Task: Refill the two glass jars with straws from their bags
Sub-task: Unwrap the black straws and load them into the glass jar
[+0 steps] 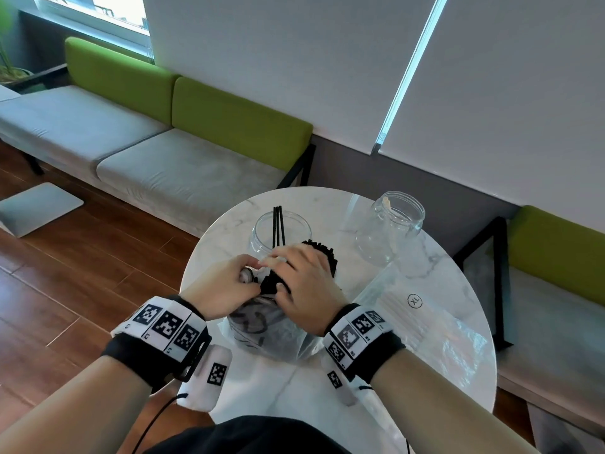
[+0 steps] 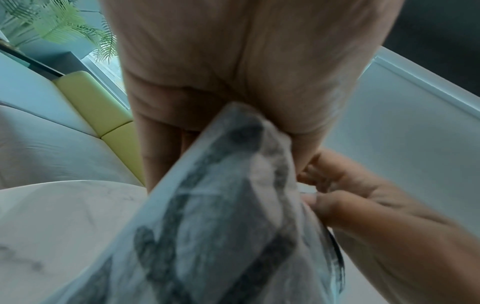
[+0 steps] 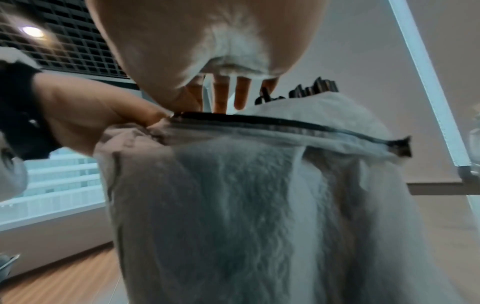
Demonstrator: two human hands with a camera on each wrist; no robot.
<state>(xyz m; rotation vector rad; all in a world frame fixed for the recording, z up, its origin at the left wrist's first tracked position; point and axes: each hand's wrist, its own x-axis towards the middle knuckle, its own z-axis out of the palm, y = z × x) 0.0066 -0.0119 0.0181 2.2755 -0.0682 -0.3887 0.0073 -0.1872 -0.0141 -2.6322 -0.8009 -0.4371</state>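
Hands, left (image 1: 226, 288) and right (image 1: 306, 290), grip upright straw bag (image 1: 262, 326), black straws (image 1: 322, 257) pointing up.

Daylit, head view sharp, wrist views soft.
Window light (image 1: 114, 14) from far left; table (image 1: 442, 371) shows glare; both wrist views blurred, edges bent by the wide lens.

**Free room and obstacles on the round table**

The middle of the marble table (image 1: 435, 263) is crowded. The bag of black straws (image 1: 262, 326) stands there, and both hands close its mouth: the left hand (image 1: 226, 290) at the left edge, the right hand (image 1: 304, 283) over the top. Just behind, the near jar (image 1: 262, 237) blocks the way, with three straws (image 1: 278, 227) standing out of it. The far jar (image 1: 393, 231) stands apart at the right, its mouth open. The second bag (image 1: 422, 316) lies flat and covers the right side. The near table edge is bare.
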